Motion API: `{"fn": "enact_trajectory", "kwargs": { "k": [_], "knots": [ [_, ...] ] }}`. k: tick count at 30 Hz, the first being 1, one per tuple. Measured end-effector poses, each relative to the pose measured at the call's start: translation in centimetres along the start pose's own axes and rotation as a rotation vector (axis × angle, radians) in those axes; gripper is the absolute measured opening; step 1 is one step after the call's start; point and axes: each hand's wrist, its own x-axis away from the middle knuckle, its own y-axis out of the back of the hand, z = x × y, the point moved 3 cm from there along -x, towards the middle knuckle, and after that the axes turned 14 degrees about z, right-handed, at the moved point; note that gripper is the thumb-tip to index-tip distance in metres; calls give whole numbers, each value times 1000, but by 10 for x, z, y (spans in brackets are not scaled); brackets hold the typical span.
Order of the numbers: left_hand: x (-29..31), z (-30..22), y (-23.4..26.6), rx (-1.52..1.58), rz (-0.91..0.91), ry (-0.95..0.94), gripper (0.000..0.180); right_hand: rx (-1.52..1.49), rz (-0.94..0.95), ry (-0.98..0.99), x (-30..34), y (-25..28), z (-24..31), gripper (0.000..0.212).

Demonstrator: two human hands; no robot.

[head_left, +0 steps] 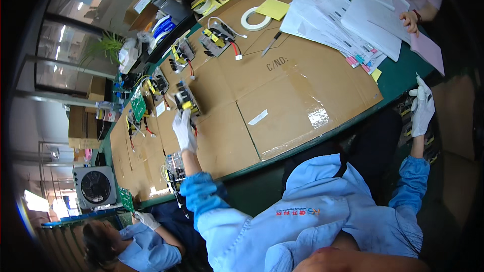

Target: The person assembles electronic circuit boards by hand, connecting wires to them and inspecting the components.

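My left hand, in a white glove, grips a power-supply circuit board with a yellow transformer and black parts. It holds the board by its near edge, over the flattened cardboard on the table. Out at the right, beyond the table's edge, my white-gloved right hand has its fingers stretched and seems to hold nothing. Several similar boards lie partly hidden below and beside it. More boards stand on the cardboard, among them one at the back and another by the near edge.
White tape roll, yellow notepad, pen and loose papers lie at the back. Another person's hand rests by the papers. A co-worker's gloved hand holds a green board near a fan.
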Motion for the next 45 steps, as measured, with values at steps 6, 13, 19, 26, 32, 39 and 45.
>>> {"fn": "enact_trajectory", "kwargs": {
  "k": [6,13,19,26,32,39,45],
  "knots": [
    [70,-48,-93,-228,294,-175,50,-69,-13,-47,11,-9,36,34],
    [90,-99,-199,-1119,837,-856,78,-212,389,-25,34,-67,55,27],
    [94,-106,-219,-1242,862,-980,75,182,612,189,62,-84,63,27],
    [116,-120,-198,-1185,415,-703,69,539,699,455,72,-131,72,53],
    [129,-118,-199,-988,257,-667,45,503,679,529,70,-154,78,38],
    [124,-102,-199,-731,104,-621,8,-1,588,169,68,-129,65,17],
    [122,-102,-212,-835,136,-588,17,-260,611,-244,75,-121,64,19]
  ]
}}
